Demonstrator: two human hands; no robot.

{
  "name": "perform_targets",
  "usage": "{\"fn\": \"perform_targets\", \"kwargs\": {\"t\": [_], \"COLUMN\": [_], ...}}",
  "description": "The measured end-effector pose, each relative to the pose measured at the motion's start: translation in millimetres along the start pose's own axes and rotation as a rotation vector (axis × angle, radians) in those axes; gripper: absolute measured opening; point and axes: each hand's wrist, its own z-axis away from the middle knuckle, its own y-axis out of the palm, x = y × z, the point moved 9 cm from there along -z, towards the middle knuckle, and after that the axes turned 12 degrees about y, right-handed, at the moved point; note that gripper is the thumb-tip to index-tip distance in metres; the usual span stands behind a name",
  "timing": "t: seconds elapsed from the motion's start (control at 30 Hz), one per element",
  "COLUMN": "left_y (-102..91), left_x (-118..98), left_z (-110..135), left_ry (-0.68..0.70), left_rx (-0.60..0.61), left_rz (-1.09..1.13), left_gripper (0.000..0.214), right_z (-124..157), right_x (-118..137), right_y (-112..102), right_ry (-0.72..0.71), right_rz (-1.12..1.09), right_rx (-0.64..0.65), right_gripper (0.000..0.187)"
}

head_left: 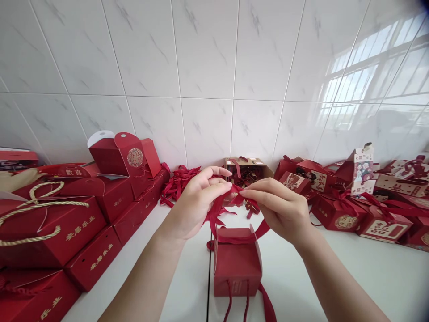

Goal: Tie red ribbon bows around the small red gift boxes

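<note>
A small red gift box (237, 263) stands on the white table (362, 273) right in front of me, with red cords hanging down its near face. A red ribbon (225, 206) rises from the box top into both hands. My left hand (197, 201) pinches the ribbon between thumb and fingers just above the box. My right hand (279, 206) pinches the same ribbon from the right, its fingertips almost touching the left ones. A loop of ribbon runs down from my right hand to the box's right side.
Stacked red boxes with gold lettering and rope handles (50, 223) fill the left. A heap of loose red ribbons (177, 182) and a brown carton (248, 169) sit by the tiled wall. Several decorated red boxes (362, 210) crowd the right.
</note>
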Motion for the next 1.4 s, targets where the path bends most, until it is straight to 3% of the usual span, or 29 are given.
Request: {"fn": "perform_targets", "kwargs": {"t": [0.3, 0.47, 0.57, 0.7, 0.77, 0.83, 0.97, 1.07, 1.23, 1.3, 1.4], "left_y": [-3.5, 1.3, -0.9, -9.4, -15.4, -21.9, -36.4, -59.2, -109.3, -115.8, -108.4], "left_x": [7.9, 4.4, -5.2, -31.7, -40.2, -40.7, -21.5, 5.7, 61.5, 78.6, 91.1], "left_z": [-0.2, -0.2, 2.0, 9.5, 14.5, 19.5, 36.4, 56.4, 87.3, 95.4, 99.5], "left_ry": [-0.079, -0.016, 0.103, 0.346, 0.415, 0.413, 0.293, 0.169, -0.081, -0.133, -0.141], "left_rx": [-0.018, 0.021, -0.004, -0.1, -0.137, -0.128, 0.033, 0.167, 0.266, 0.311, 0.382], "left_rz": [0.019, -0.062, -0.299, -0.701, -0.83, -0.932, -1.126, -1.238, -1.369, -1.39, -1.424], "left_gripper": [0.015, 0.014, 0.02, 0.02, 0.015, 0.01, 0.013, 0.016, 0.026, 0.026, 0.024], "right_z": [3.2, 4.0, -0.4, -2.8, 2.4, 15.2, 59.8, 99.0, 164.2, 180.4, 187.8], "right_x": [-0.5, -2.4, -11.4, -39.8, -54.0, -68.7, -95.5, -111.4, -129.7, -131.0, -129.6], "right_y": [7.2, 9.1, 2.0, -15.4, -19.5, -19.7, -23.3, -28.2, -35.4, -34.0, -29.7], "right_ry": [-0.059, -0.029, 0.106, 0.498, 0.695, 0.873, 1.096, 1.155, 1.253, 1.267, 1.244], "right_rz": [0.108, 0.079, 0.014, 0.026, 0.162, 0.368, 0.74, 0.874, 0.925, 0.896, 0.873], "right_rx": [0.032, 0.03, -0.039, -0.101, -0.014, 0.163, 0.53, 0.722, 0.937, 0.978, 0.994], "right_gripper": [0.034, 0.035, 0.031, 0.015, 0.021, 0.029, 0.027, 0.023, 0.018, 0.017, 0.016]}}
